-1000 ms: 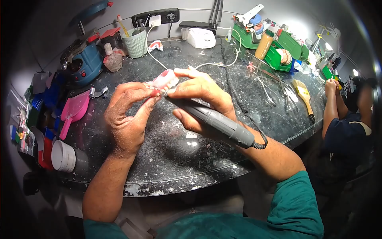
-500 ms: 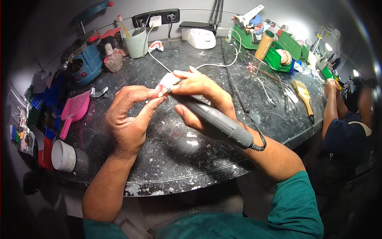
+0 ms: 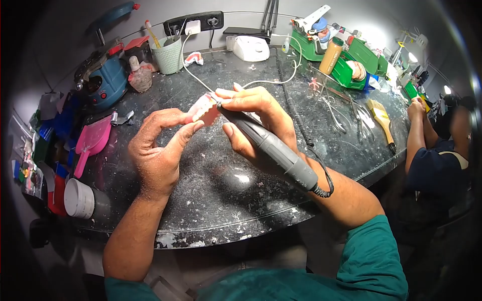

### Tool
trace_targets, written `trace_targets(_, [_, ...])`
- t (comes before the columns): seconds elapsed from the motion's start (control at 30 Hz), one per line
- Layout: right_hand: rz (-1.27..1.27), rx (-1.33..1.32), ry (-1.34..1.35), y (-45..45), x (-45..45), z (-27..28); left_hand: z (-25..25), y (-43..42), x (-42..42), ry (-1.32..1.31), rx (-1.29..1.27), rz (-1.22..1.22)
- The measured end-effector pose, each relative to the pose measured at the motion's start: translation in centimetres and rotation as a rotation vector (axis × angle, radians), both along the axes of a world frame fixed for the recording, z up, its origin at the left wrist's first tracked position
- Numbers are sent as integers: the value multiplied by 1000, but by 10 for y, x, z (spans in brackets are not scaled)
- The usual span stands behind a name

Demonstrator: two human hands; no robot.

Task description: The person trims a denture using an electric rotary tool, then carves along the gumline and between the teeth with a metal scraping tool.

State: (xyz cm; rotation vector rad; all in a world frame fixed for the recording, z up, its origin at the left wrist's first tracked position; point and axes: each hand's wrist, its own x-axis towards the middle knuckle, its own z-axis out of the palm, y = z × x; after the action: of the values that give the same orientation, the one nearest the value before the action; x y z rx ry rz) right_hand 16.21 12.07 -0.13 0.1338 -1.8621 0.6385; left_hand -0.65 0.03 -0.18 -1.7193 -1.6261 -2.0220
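Left hand (image 3: 158, 149) pinching, thumb and forefinger on one pink-and-white denture (image 3: 202, 108), just left of centre frame! It's turned since half a second ago, a row of teeth and the pink underside now showing. Right hand (image 3: 270, 111) wrapped round one black handpiece (image 3: 275, 151), nose right up by the denture, though contact's hard to make out. Outward we go: one brush (image 3: 380, 116) at right, one pink dustpan (image 3: 94, 138) at left, one white tub (image 3: 79, 198) lower left, one woven cup (image 3: 167, 56) upper left.
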Motion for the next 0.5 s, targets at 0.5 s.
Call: trace_targets(0.5, [-15,176,-88,-3,2,7,3,-1,0,65,4,15])
